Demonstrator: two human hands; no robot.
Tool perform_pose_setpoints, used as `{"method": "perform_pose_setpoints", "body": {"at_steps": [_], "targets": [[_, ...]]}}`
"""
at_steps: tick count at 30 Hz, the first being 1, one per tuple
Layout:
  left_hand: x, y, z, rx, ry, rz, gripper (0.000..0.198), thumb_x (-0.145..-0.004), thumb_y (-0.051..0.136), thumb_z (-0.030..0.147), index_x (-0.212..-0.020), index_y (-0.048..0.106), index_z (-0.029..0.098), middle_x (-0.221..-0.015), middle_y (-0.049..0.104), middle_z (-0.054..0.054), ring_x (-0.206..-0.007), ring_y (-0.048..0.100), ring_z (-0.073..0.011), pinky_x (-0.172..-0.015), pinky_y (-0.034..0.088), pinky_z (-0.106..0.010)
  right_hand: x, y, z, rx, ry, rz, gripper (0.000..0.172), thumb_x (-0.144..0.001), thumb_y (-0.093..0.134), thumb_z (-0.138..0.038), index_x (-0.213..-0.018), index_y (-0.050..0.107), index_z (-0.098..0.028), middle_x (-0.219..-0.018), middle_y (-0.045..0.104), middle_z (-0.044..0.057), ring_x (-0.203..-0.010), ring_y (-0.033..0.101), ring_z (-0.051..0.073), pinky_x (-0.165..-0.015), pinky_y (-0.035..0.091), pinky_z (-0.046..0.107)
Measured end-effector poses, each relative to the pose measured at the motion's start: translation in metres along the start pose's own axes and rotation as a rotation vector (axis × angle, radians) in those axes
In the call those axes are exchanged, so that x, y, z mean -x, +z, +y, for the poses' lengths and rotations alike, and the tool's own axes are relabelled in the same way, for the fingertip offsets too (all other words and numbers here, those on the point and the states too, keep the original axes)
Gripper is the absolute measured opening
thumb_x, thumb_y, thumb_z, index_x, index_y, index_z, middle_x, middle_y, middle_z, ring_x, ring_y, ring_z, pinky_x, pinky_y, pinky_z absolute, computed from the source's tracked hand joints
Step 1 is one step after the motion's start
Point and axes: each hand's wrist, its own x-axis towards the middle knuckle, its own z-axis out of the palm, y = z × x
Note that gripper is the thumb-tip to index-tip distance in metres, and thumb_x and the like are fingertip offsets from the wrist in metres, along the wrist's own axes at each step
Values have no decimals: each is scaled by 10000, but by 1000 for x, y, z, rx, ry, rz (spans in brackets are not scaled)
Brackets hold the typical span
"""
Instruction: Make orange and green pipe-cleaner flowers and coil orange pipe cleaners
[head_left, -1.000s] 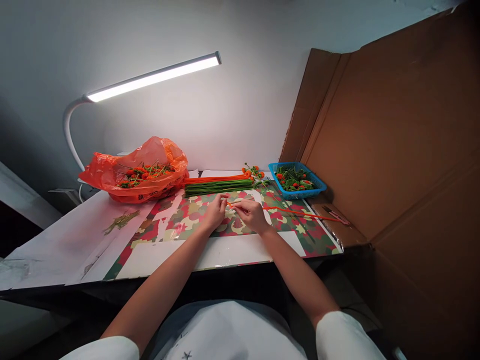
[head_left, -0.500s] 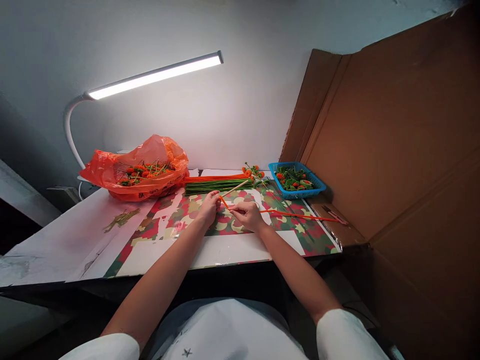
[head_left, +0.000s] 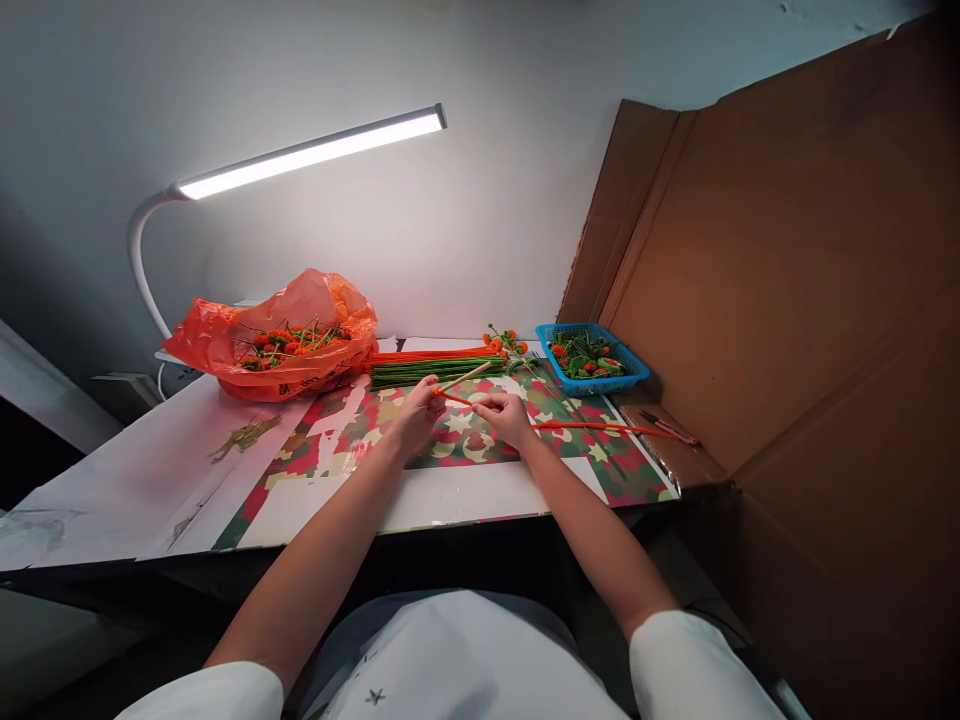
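Note:
My left hand [head_left: 418, 416] is closed in a pinch on a thin pale stick [head_left: 469, 376], which points up and to the right. An orange pipe cleaner [head_left: 455, 398] runs from the stick at those fingertips to my right hand [head_left: 505, 416]. The right fingers are closed on it and hold it nearly straight. Past the right hand, an orange strand [head_left: 607, 428] stretches right across the table; whether it is the same piece is hidden by the hand. Just behind the hands lie a bundle of green pipe cleaners [head_left: 435, 375] and a bundle of orange pipe cleaners [head_left: 442, 355].
An orange plastic bag [head_left: 206, 335] with orange flowers stands at left under a lit lamp [head_left: 315, 152]. A blue basket [head_left: 607, 386] holds green and orange pieces. Orange flowers [head_left: 510, 342] lie behind the hands. A pink-handled tool [head_left: 679, 430] rests by the cardboard sheet [head_left: 810, 260].
My right hand has moved slightly up and to the right, and the orange pipe cleaner between the hands went from slanting down to nearly level. The stick has tipped a little lower.

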Motion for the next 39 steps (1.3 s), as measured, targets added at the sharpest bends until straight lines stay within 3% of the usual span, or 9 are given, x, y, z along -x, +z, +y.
{"method": "perform_pose_setpoints", "body": {"at_steps": [6,8,11,14,22,25,28,32,39], "targets": [[6,4,0,-82,4,-94,318,-915,564,324,-1179,564,147,-1145,608,-90,-941,626,-201,-786,549,-397,-3,-4,6,20,32,89,279,-723,637,-425,-713,735,-164,-512,579,-4,-483,480,119,-448,373,230],[9,7,0,-121,7,-133,247,-902,581,309,-1083,584,141,-972,627,-45,-766,614,-142,-665,536,-303,-4,-4,8,25,29,108,283,-732,629,-422,-737,738,-161,-534,599,5,-504,504,129,-462,386,235],[15,11,0,-180,30,-187,161,-806,659,262,-888,556,170,-674,504,58,-521,449,-61,-489,380,-171,-5,-5,7,39,19,132,265,-738,625,-397,-728,735,-156,-582,642,29,-525,534,141,-487,411,246],[18,12,1,-255,51,-233,186,-740,665,260,-810,505,193,-605,419,80,-483,361,-59,-447,281,-163,-4,-5,5,63,4,147,241,-748,620,-371,-729,739,-162,-602,669,41,-523,543,146,-495,416,251],[14,5,-2,-477,87,-272,152,-769,650,246,-780,512,183,-561,396,90,-444,327,-52,-424,252,-166,1,-6,-2,138,-64,139,168,-777,628,-295,-768,757,-187,-708,722,53,-603,604,170,-543,444,263],[12,2,-4,-554,94,-268,134,-862,614,276,-895,575,152,-669,527,50,-508,464,-67,-473,396,-185,2,-6,-4,162,-95,130,146,-788,629,-263,-772,759,-198,-749,732,57,-650,628,180,-573,461,269],[11,0,-5,-630,87,-257,257,-915,565,316,-1095,586,134,-1001,633,-58,-791,626,-151,-678,548,-319,2,-6,-4,183,-128,121,137,-795,630,-241,-767,757,-199,-751,731,59,-679,639,188,-604,473,277],[10,1,-5,-717,83,-225,327,-911,571,317,-1193,560,151,-1166,606,-93,-968,626,-210,-811,546,-411,2,-6,-3,206,-172,113,130,-801,631,-238,-769,752,-206,-761,729,54,-699,642,188,-633,478,282],[13,3,-4,-830,183,-97,294,-914,566,316,-1153,571,145,-1099,626,-80,-893,636,-185,-766,551,-376,4,-4,-6,216,-215,132,150,-804,614,-238,-777,755,-194,-729,720,56,-665,622,181,-624,464,280]]}}
